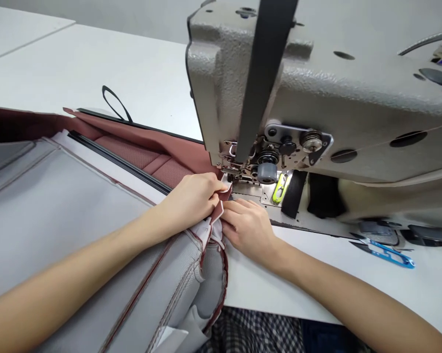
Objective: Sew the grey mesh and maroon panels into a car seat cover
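Note:
A big grey and dark-red padded cover (95,230) lies over the white table (95,63) and hangs off its front edge. My left hand (193,196) pinches the red edge of the cover right at the foot of the grey sewing machine (316,83). My right hand (248,225) rests beside it on the table, fingers pressed against the same red edge just below the needle area (239,171).
Blue thread snips (390,252) lie on the table to the right. A yellow-green clip (279,189) sits on the machine bed. A black strap (265,73) hangs down in front of the machine head. A black loop (116,103) lies behind the cover.

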The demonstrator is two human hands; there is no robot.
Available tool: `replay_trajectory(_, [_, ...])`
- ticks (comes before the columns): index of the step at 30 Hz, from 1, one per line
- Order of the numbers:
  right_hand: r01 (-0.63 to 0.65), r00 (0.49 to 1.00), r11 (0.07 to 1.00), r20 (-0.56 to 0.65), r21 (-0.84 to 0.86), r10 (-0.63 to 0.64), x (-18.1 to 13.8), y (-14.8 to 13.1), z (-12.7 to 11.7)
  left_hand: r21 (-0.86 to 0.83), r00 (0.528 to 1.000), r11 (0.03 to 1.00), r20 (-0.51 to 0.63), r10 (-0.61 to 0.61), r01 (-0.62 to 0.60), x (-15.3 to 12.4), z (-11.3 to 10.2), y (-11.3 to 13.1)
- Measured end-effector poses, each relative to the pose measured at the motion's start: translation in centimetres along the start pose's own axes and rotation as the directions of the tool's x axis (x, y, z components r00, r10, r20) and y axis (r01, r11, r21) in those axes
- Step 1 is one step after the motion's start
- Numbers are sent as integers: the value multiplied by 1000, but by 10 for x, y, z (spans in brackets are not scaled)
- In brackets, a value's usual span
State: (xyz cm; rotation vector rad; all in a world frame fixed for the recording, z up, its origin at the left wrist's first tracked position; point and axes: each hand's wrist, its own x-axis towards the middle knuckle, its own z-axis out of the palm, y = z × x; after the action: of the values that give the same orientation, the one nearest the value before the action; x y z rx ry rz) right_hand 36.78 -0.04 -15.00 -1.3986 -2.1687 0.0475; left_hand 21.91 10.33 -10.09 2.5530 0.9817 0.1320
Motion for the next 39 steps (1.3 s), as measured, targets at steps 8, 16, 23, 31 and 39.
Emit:
replay_trajectory(8, [71, 996, 990, -41, -122, -77, 6, 0, 4, -24, 997, 999, 67, 36, -34, 1, 2, 0])
replay_trajectory(16, [23, 1000, 993, -3, -116, -24, 9, 10, -1, 117, 998, 993, 63, 27, -34, 8, 5, 11])
replay_trajectory(23, [-60, 995, 992, 75, -107, 68, 13, 16, -5, 93, 993, 993, 97, 63, -72, 13, -6, 8])
replay_trajectory(31, [-211, 946, 973, 269, 98, 178, 17, 19, -21, 200, 775, 759, 0, 632, -619, -43, -15, 55])
replay_trajectory(39, [-248, 910, 949, 384, 193, 160, 19, 8, -27, 161, 742, 732, 278, 610, -662, -64, -31, 49])
